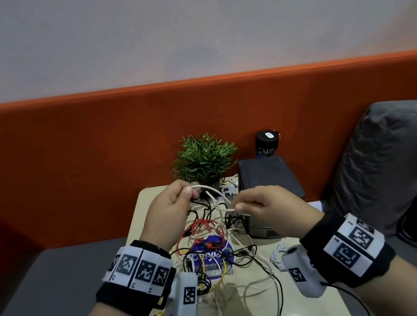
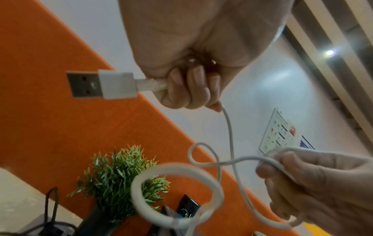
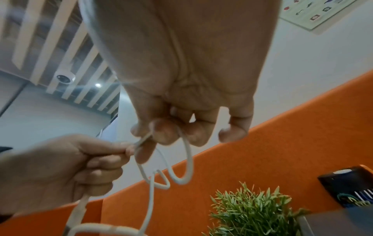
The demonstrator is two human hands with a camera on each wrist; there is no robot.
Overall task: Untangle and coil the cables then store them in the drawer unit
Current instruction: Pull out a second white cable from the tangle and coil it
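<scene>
Above tangled pile: left hand (image 1: 171, 205) fisted around white cable (image 1: 216, 198); right hand (image 1: 267, 207) pinching its loop.

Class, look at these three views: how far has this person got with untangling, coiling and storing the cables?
Barely started. No finished coil or stored cable is visible. In hand: the left hand grips a white USB cable near its plug, and the right hand pinches its loops. Left: the tangled red, black, yellow and white cable pile still covers the table; no open drawer shows.
</scene>
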